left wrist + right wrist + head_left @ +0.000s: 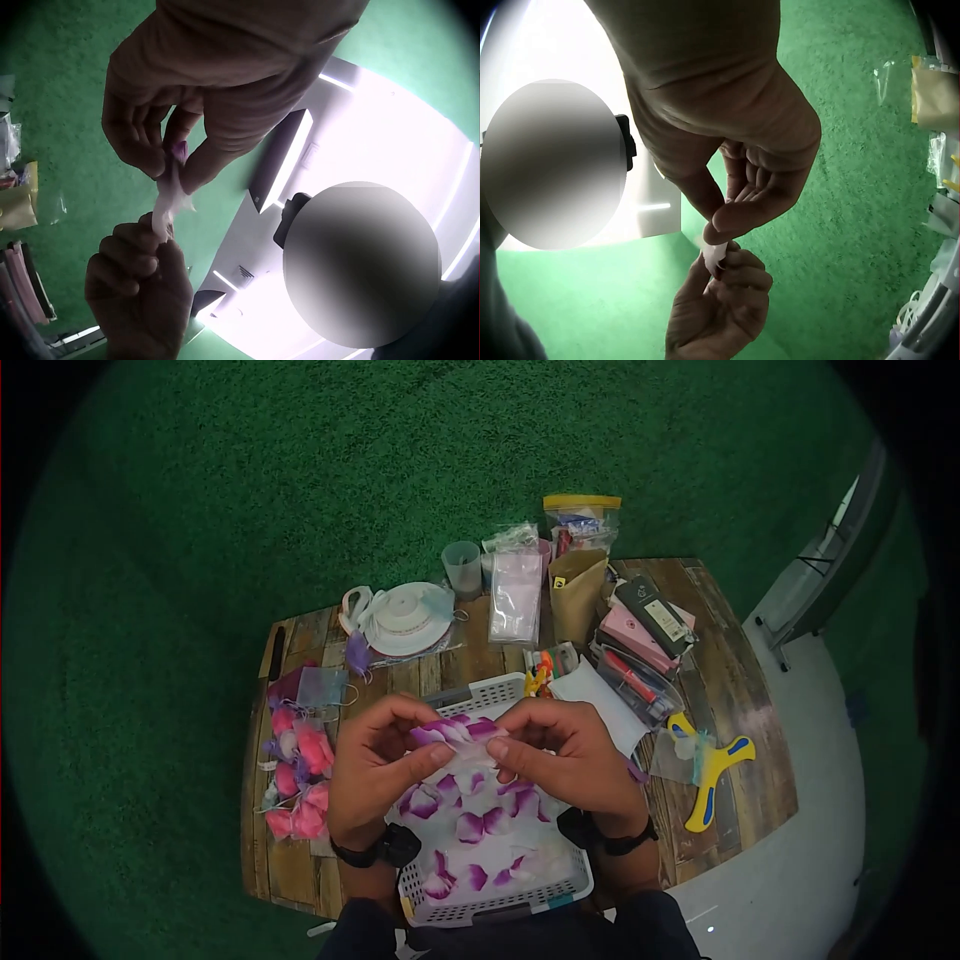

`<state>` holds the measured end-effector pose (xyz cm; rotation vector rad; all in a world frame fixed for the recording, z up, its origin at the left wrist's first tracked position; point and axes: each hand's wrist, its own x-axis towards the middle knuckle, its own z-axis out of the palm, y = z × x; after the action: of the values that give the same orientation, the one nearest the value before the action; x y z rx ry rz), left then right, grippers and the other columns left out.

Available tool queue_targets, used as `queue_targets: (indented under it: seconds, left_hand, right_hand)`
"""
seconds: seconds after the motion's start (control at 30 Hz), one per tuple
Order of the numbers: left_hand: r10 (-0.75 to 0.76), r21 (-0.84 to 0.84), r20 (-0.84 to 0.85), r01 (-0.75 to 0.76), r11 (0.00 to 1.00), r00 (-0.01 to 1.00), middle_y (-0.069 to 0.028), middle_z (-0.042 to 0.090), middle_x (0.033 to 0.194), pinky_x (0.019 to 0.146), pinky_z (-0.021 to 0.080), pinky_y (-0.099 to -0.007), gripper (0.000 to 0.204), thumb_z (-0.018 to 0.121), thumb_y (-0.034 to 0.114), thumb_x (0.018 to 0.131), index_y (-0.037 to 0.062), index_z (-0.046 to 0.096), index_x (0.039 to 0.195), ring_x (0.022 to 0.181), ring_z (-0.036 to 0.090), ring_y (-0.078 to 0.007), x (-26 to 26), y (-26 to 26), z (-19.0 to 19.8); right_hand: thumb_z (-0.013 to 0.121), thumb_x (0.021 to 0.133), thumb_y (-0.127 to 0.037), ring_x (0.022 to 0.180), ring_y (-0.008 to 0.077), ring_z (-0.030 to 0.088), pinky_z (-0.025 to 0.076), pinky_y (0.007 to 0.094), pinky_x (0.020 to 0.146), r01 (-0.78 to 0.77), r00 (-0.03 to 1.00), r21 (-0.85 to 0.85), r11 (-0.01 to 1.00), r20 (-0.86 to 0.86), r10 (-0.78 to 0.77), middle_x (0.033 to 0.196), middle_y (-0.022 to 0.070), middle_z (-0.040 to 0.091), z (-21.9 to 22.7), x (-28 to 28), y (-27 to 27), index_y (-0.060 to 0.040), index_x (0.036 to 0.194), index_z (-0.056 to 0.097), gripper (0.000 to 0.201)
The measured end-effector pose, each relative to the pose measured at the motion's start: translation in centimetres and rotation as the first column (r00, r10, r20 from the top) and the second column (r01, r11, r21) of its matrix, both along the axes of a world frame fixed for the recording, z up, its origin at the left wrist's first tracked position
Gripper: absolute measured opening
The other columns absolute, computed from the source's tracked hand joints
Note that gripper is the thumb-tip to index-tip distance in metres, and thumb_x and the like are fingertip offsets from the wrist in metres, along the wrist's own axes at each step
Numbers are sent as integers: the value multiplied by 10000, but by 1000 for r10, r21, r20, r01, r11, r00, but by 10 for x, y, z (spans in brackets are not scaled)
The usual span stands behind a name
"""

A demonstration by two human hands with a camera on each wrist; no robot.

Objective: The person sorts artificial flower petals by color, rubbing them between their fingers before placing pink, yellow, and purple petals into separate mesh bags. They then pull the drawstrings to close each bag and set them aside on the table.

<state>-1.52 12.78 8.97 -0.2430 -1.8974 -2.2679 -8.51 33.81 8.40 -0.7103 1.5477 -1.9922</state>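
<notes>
Both hands meet over a white perforated basket [455,916] and pinch a small bunch of purple-and-white petals [455,732]. My left hand [385,770] grips its left side between thumb and fingers. On the other side, the thumb and fingertips of my right hand [565,755] hold its edge. In the left wrist view, the pale part of the petals [166,204] spans the gap between the two hands. The right wrist view shows a white piece [714,256] right at the fingertips. Loose purple-edged petals [470,826] lie scattered inside the basket, below the hands.
Pink and purple pouches [312,750] lie along the table's left side. Behind the basket stand a white spool [405,618], a clear cup [462,568] and a brown paper bag [578,600]. To the right are stacked boxes [640,635] and a yellow three-armed boomerang [712,780].
</notes>
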Motion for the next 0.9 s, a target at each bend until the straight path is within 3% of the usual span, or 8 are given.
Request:
queue_targets:
  seconds: [0.17,0.37,0.43,0.53,0.63,0.73,0.87,0.9]
  left_hand:
    - [-16,48,107,11,999,994,-52,626,979,729,504,-224,237,724,9,861,-17,600,1062,875,609,-88,2,-11,-8]
    - [-17,-34,-15,16,999,1000,-59,617,993,733,509,-239,216,725,-19,849,-35,611,1031,893,609,-97,-4,-17,-6]
    - [0,-171,-75,-13,985,997,-63,612,989,738,514,-243,221,727,-35,838,-41,614,1027,890,611,-99,-8,-19,-7]
    - [30,-142,23,-26,990,999,-64,627,978,726,514,-238,215,729,-26,840,-39,620,1025,869,616,-96,-7,-20,-5]
    - [84,-94,46,-80,992,995,-48,648,925,694,501,-218,208,741,6,844,-31,627,1014,821,616,-77,-9,-23,-9]
    - [132,-118,83,-122,986,988,-26,660,869,669,485,-199,200,748,40,851,-23,635,1003,781,607,-57,-12,-23,-10]
    - [123,-197,110,-100,975,986,-10,654,834,650,477,-188,194,751,61,855,-14,639,995,765,597,-44,-15,-23,-10]
    - [136,-203,87,-116,972,987,-16,651,848,642,481,-190,192,746,61,859,-12,639,1001,765,598,-45,-15,-22,-12]
  right_hand:
    - [716,888,-75,722,79,647,518,213,616,-22,999,88,996,-26,25,797,37,663,-3,-5,-11,32,973,645,154]
    - [715,872,-59,708,79,620,516,229,646,24,978,140,990,-209,6,793,45,657,7,-14,-20,32,957,663,134]
    - [697,879,-51,729,87,618,520,241,661,54,933,96,994,-360,-16,827,58,660,7,-17,-23,36,969,669,129]
    - [680,909,-87,691,73,599,459,221,619,151,928,-16,988,-342,-147,812,33,641,-8,-20,-31,27,961,670,126]
    - [672,915,-76,698,76,607,464,222,622,265,943,-37,963,-199,-267,825,44,643,-6,-16,-33,30,970,676,120]
    - [674,913,-66,705,78,615,474,224,632,313,934,-52,948,-164,-317,836,57,650,0,-12,-33,30,984,679,119]
    - [683,903,-56,715,79,622,484,222,643,200,963,-51,978,-172,-206,847,57,654,1,-12,-28,29,999,684,128]
    - [692,894,-47,723,77,623,488,218,650,137,951,-1,991,-278,-132,851,54,655,3,-13,-28,22,1040,677,162]
